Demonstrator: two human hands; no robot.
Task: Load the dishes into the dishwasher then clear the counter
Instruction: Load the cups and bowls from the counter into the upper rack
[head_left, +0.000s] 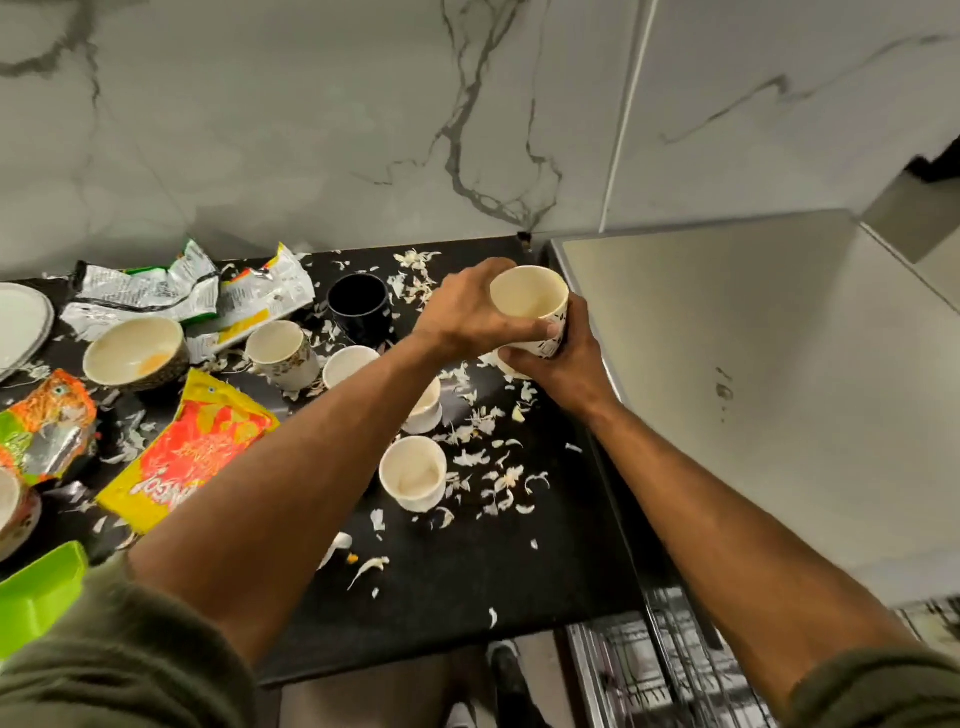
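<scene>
My left hand (467, 306) grips a cream patterned cup (530, 301) by its rim side, held above the black counter (467, 571) near the back right. My right hand (563, 364) wraps around the same cup's lower part from the right and also seems to touch another white cup (506, 364) under it. More cups stand on the counter: a black one (358, 304), a flowered mug (283, 353), a white one (348, 364), one half hidden by my left arm (426, 410), and a near one (413, 473). A dishwasher rack (649, 670) shows at the bottom right.
A dirty bowl (135, 353), a plate (21, 322), torn snack wrappers (171, 296), a yellow-red packet (192, 452) and a green scoop (36, 592) lie at the left. White peel scraps (488, 457) litter the counter. A steel appliance top (753, 364) borders it on the right.
</scene>
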